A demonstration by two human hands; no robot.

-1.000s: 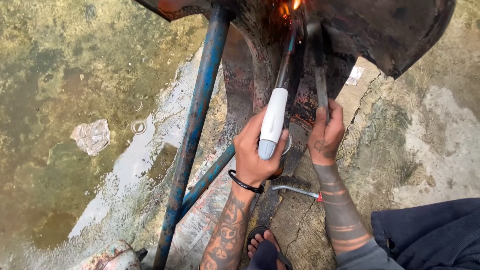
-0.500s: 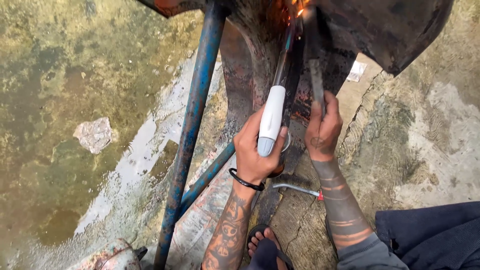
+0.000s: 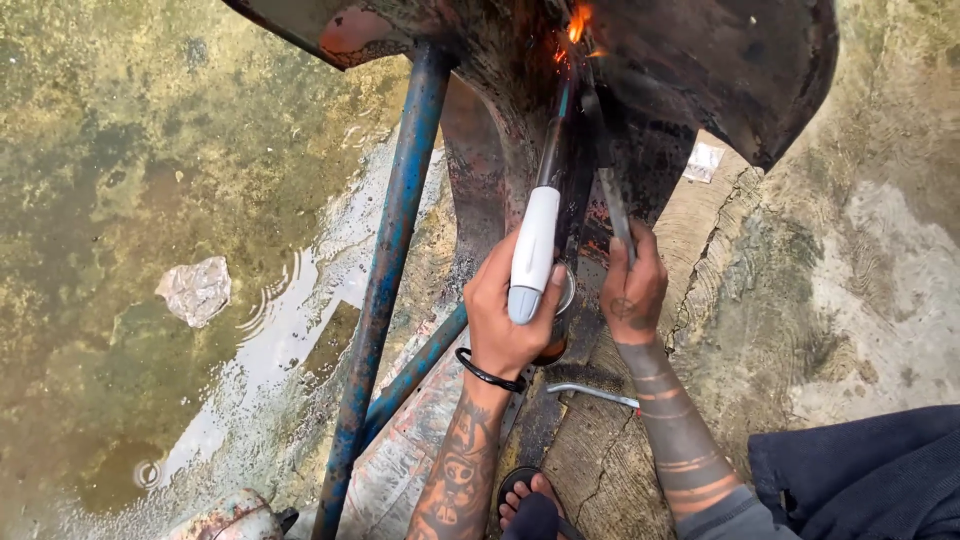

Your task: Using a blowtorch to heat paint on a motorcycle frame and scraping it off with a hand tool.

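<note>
My left hand point(image 3: 505, 315) grips a gas torch with a white handle point(image 3: 534, 250). Its nozzle points up to a small orange flame point(image 3: 578, 22) on the underside of a rusty dark metal body point(image 3: 700, 60). My right hand point(image 3: 632, 285) is closed around a thin metal rod point(image 3: 612, 200) that reaches up beside the flame. The two hands are close together, left of the rod. A black band sits on my left wrist. Part of a round metal canister shows behind my left hand.
A blue painted metal tube point(image 3: 385, 270) runs down from the rusty body, with a second blue tube point(image 3: 415, 375) crossing lower. Wet mossy concrete with a puddle lies left, holding a crumpled wrapper point(image 3: 195, 290). A small metal tool point(image 3: 590, 393) lies near my sandalled foot point(image 3: 525, 505).
The view shifted slightly; the flame looks smaller and higher. Both hands keep their grips on the torch and the rod.
</note>
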